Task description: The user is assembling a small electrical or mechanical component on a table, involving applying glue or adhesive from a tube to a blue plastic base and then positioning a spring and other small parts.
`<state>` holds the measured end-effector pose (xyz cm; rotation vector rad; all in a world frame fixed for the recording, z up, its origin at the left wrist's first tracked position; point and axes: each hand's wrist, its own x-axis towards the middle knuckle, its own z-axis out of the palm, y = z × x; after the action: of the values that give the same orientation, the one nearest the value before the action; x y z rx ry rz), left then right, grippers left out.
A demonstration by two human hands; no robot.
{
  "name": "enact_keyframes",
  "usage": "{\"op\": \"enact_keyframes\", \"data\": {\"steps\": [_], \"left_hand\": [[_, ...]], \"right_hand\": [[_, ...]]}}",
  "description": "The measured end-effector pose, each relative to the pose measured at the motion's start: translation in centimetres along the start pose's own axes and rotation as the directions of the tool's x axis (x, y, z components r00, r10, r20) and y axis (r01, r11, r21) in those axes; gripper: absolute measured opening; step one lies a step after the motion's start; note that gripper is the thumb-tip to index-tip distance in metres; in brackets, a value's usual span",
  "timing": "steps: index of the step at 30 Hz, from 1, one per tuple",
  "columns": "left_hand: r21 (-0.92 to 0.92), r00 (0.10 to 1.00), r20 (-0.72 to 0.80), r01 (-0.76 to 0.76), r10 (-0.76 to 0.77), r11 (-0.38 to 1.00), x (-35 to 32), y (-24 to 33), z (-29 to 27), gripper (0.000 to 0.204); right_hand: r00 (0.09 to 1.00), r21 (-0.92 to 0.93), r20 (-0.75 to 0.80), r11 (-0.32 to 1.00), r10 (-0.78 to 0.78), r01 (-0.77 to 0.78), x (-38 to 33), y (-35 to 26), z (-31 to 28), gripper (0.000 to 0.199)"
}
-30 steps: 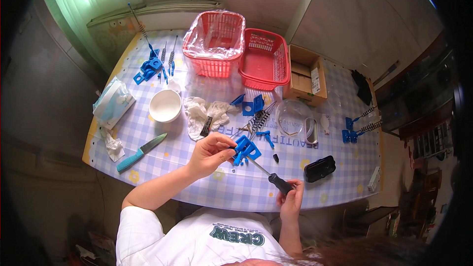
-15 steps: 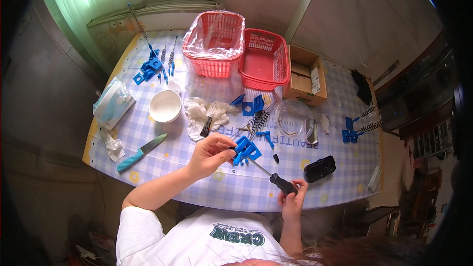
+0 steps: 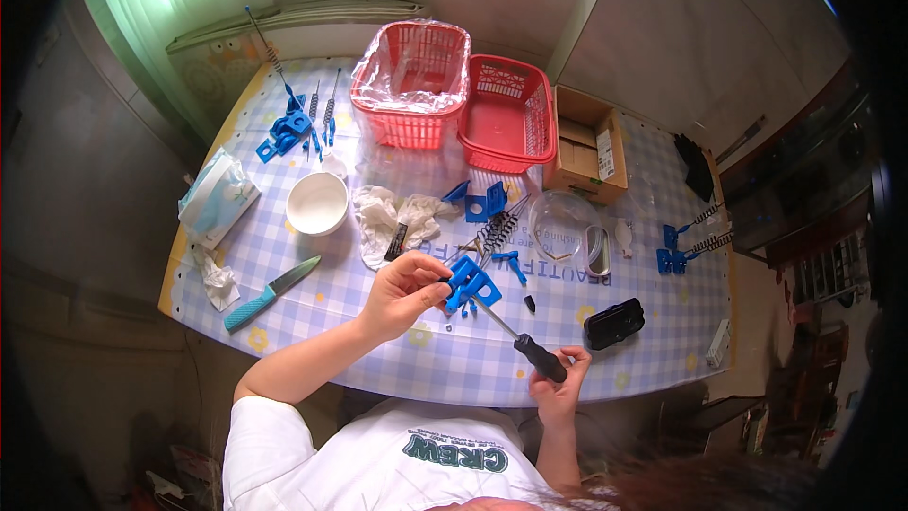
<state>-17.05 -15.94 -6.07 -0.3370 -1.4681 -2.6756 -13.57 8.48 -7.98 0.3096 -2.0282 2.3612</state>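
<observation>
Holding a small blue plastic part (image 3: 465,282) just above the checked table (image 3: 312,322) with the left hand (image 3: 402,293), fingers pinched tight around it. Gripping the black handle of a screwdriver (image 3: 530,350) with the right hand (image 3: 560,383), tip pushed into the part. Could slip off the screw if tilted, and poke the fingers. Tiny blue bits (image 3: 468,308) just under the part might roll away if bumped. Black box (image 3: 615,324) lying near.
</observation>
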Motion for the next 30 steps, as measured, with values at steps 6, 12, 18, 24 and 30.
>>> {"op": "enact_keyframes", "data": {"steps": [6,12,18,24,30], "left_hand": [[-0.01,1.0,0.003,-0.002,0.002,1.0,0.1,-0.1,-0.1,0.016],[-0.013,0.999,0.03,0.023,-0.023,1.0,0.0,-0.1,0.1,0.016],[-0.003,0.999,0.032,0.041,-0.041,0.999,0.0,-0.3,-0.1,0.017],[-0.049,0.998,0.009,0.066,-0.066,0.997,0.0,-0.1,-0.1,0.018],[-0.072,0.995,0.028,0.096,-0.094,0.993,0.1,-0.3,0.1,0.018]], "right_hand": [[0.995,-0.056,0.033,0.994,0.095,-0.093,-0.6,0.1,-1.4,0.05],[0.982,0.058,0.081,0.983,0.169,-0.173,-0.6,0.6,-2.1,0.054],[0.999,-0.117,0.023,0.993,-0.032,0.034,-0.5,-0.2,-0.5,0.051],[0.991,-0.092,0.07,0.99,0.113,-0.106,-1.1,0.4,-2.3,0.049],[0.989,-0.059,-0.027,0.987,0.145,-0.147,-0.6,-0.2,-1.6,0.056]]}}
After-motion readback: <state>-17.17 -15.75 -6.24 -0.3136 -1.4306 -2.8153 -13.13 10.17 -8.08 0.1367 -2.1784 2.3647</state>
